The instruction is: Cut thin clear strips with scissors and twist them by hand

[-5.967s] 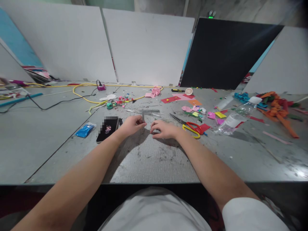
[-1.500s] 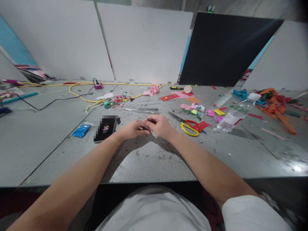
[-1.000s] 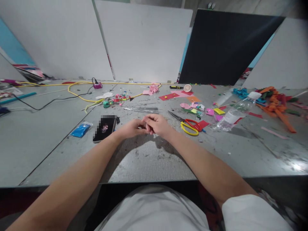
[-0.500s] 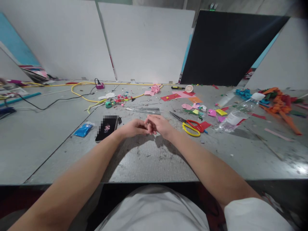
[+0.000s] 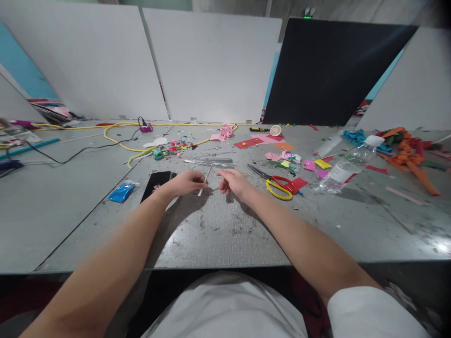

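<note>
My left hand (image 5: 189, 183) pinches a thin, whitish stick (image 5: 206, 180) that slants upward between my two hands. What the stick is made of I cannot make out. My right hand (image 5: 234, 181) is a short gap away, its fingers loosely bent and apart, with nothing visible in them. Beyond both hands lies a bundle of thin silvery wires or strips (image 5: 211, 162). A black phone (image 5: 157, 182) lies partly behind my left wrist. To the right of my right hand rest scissors (image 5: 281, 186) with red and yellow handles.
A blue packet (image 5: 121, 192) lies left of the phone. A clear plastic bottle (image 5: 341, 174) leans at the right, near an orange ribbon pile (image 5: 405, 150). Coloured paper scraps (image 5: 255, 142) and a yellow cable (image 5: 111, 134) spread across the back. White panels (image 5: 211, 65) stand behind the table.
My hands, together half a second ago, have moved apart. The thin stick now shows in my left hand, and my right hand has come away from it.
</note>
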Tool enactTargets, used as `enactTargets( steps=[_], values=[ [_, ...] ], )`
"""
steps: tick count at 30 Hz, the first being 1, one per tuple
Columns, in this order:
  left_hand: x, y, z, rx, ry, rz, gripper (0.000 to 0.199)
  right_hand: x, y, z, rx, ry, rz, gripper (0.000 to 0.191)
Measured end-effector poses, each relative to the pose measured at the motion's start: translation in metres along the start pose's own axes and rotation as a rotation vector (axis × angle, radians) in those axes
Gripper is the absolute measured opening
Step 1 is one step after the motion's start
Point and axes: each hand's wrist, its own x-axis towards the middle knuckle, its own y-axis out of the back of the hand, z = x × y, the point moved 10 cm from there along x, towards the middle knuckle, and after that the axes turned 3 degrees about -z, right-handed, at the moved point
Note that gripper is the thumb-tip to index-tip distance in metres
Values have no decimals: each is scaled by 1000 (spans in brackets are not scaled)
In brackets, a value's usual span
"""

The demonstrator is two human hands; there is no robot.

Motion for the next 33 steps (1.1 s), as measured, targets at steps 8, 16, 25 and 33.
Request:
enactTargets(
  steps=[8,16,25,33],
  values=[
    [-20,64,-43,294,381,300,21,9,12,15,-106,-49,57,23],
    [-21,74,-69,505,535,239,11,12,6,17,-129,-28,19,25],
    [-23,93,-85,756,636,303,26,15,4,22,-194,8,0,23],
    [-25,89,-78,860,627,289,32,21,38,-19,-1046,371,214,17]
  ],
)
